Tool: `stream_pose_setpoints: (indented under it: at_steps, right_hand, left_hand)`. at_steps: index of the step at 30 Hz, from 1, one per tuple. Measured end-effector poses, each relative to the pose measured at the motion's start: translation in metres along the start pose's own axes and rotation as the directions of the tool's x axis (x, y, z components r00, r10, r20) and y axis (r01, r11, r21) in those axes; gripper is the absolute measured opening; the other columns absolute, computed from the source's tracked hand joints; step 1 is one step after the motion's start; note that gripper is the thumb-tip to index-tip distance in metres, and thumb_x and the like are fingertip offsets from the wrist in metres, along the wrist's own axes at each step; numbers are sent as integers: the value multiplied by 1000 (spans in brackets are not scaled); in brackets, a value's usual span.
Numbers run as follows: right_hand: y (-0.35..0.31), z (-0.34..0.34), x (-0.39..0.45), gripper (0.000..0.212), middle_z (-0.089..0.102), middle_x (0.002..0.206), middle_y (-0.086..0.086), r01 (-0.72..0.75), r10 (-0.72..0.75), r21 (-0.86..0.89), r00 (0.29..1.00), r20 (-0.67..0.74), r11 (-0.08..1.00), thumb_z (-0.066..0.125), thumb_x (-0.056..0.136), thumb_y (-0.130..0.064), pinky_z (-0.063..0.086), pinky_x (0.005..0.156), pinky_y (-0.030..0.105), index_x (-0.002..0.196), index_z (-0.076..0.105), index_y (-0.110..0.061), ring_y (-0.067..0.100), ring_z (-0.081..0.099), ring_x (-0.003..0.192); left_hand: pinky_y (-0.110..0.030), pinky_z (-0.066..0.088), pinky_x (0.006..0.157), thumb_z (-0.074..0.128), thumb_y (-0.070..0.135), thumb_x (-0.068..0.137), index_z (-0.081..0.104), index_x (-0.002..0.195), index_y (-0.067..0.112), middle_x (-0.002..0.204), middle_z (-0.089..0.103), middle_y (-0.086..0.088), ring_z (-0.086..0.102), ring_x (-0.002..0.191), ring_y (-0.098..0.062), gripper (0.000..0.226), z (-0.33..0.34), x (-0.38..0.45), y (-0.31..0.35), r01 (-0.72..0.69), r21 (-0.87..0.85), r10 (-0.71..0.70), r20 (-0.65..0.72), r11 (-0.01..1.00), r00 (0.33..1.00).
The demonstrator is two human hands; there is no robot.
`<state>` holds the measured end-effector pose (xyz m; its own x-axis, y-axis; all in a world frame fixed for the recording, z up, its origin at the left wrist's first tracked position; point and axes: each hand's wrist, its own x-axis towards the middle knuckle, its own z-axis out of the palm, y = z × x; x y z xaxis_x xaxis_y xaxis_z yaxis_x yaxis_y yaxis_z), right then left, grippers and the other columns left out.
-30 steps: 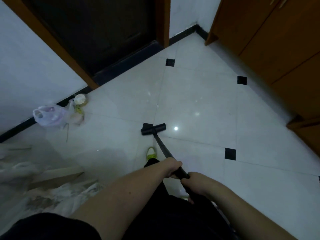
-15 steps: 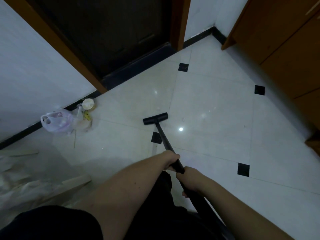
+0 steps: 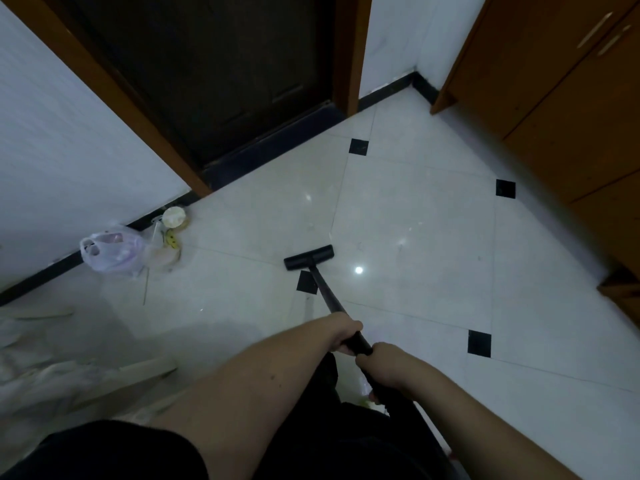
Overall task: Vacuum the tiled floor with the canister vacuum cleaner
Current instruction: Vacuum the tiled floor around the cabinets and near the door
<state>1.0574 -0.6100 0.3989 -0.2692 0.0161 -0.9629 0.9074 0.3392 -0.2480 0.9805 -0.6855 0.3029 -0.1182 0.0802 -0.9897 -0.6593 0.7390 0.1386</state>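
as the floor head (image 3: 309,257) has slid forward past the black inset tile (image 3: 307,282) that it covered a second ago, the stroke advances toward the dark door (image 3: 221,81). left hand (image 3: 343,336) and right hand (image 3: 384,367) are both clenched around the black wand (image 3: 327,292), left ahead of right. the canister itself is out of view. a plastic bag (image 3: 110,252) and cup (image 3: 174,218) by the skirting block the left edge of the tiled floor (image 3: 415,220).

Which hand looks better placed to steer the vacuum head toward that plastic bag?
Probably the left hand: it grips the wand farther forward, nearer the head, on the bag's side.
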Motion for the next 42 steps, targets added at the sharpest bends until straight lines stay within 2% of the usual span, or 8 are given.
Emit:
stream_pose_setpoints:
  at_steps: [6,12,15,24,28,31,38,42]
  right_hand:
    - [46,9,-25,19,53,67,15,-4,4,53,1000,3,999,44,95,-18,50,51,30,83,47,-3,27,59,49]
    - [66,6,-28,17,57,77,20,44,-37,103,997,-68,994,43,94,-17,53,57,35,86,49,-3,30,62,53]
    - [66,8,-25,16,57,74,21,59,-47,119,994,-103,991,43,94,-15,54,64,41,86,50,-3,33,63,57]
    - [35,15,-6,19,57,74,9,106,-97,39,979,-182,994,40,95,-22,49,48,27,80,45,-12,25,66,53]
    - [8,13,7,18,58,81,8,103,-86,74,976,-201,992,41,97,-26,47,44,24,86,47,-12,22,66,54]
    - [-17,13,17,17,58,80,5,103,-88,62,973,-212,993,40,97,-26,45,43,22,92,48,-13,18,65,52]
    - [-69,10,49,22,61,83,6,100,-79,72,965,-250,992,40,98,-30,51,49,24,101,51,-11,22,68,61]
    - [-88,7,59,23,61,81,5,107,-90,59,966,-244,993,40,98,-30,49,47,23,102,50,-10,19,66,54]
  left_hand:
    - [-19,45,32,43,21,100,43,79,2,72,54,-8,57,50,-16,28,42,-20,-28,-7,3,7,-30,1000,1000]
    - [-25,55,47,47,21,97,45,107,0,78,58,-9,60,62,-19,23,60,-25,-35,-46,-103,43,-33,994,999]
    - [-26,52,43,49,21,96,47,109,1,83,60,-10,62,65,-21,23,62,-20,-35,-71,-155,63,-55,985,996]
    - [-31,50,53,54,17,92,48,112,3,104,57,-13,57,87,-27,25,36,14,-21,-142,-312,99,-149,939,984]
    - [-32,54,60,58,20,89,49,108,8,104,58,-11,59,87,-28,24,9,30,0,-148,-259,104,-177,955,979]
    - [-35,57,67,58,23,89,49,121,8,109,59,-10,59,92,-27,36,-16,41,15,-155,-208,120,-172,966,978]
    - [-27,50,50,58,25,92,47,131,7,120,59,-14,60,98,-26,45,-68,66,47,-148,-77,133,-173,986,976]
    - [-39,59,77,60,27,88,48,131,8,116,61,-13,62,100,-28,48,-87,73,59,-127,-15,122,-203,992,972]
